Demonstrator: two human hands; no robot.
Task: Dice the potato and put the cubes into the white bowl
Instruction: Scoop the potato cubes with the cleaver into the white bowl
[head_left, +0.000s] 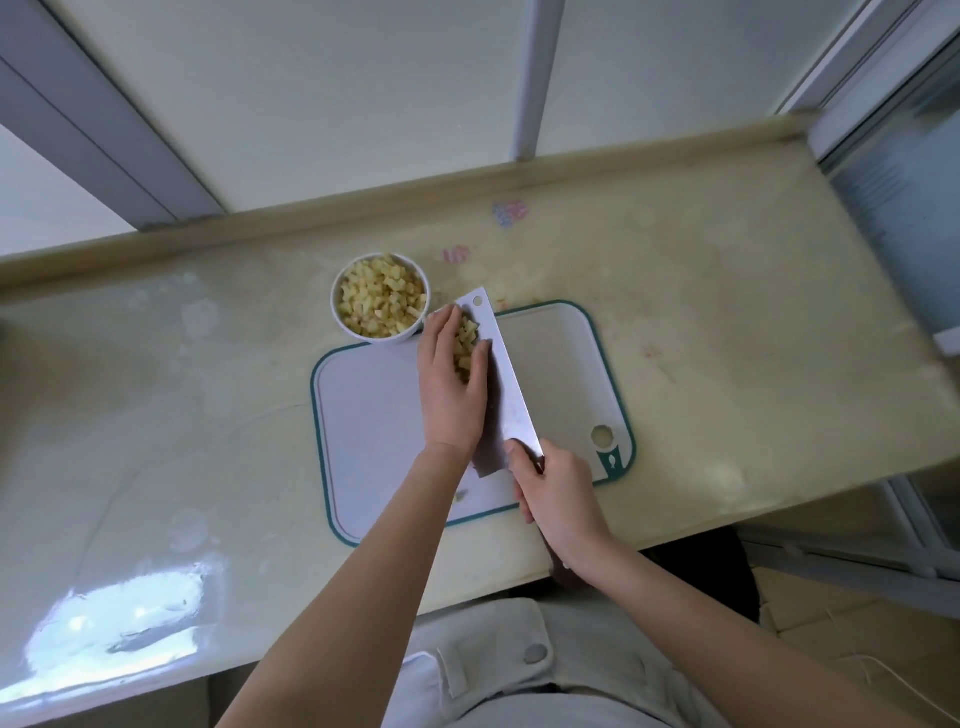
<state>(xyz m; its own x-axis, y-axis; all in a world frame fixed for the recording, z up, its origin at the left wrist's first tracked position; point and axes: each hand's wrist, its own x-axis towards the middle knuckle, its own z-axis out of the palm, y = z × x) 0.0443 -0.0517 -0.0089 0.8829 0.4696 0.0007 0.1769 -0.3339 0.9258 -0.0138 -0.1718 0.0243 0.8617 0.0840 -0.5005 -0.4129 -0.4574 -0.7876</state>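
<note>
Pale yellow tabletop (727, 338), window frame beyond the hands. Under both hands: cutting board (374, 415), white with teal edge. Right hand (558, 488) clenched round handle of cleaver (506, 384), blade laid near flat ahead of it. Left hand (449, 384) released, fingers extended, pressing small heap of potato cubes (466, 345) against blade. Just beyond left fingertips, at board's far corner: white bowl (335, 306), near full of cubes. No whole potato in sight. Judged: dicing done, final transfer to bowl left. Small scrap on board beside left forearm.
</note>
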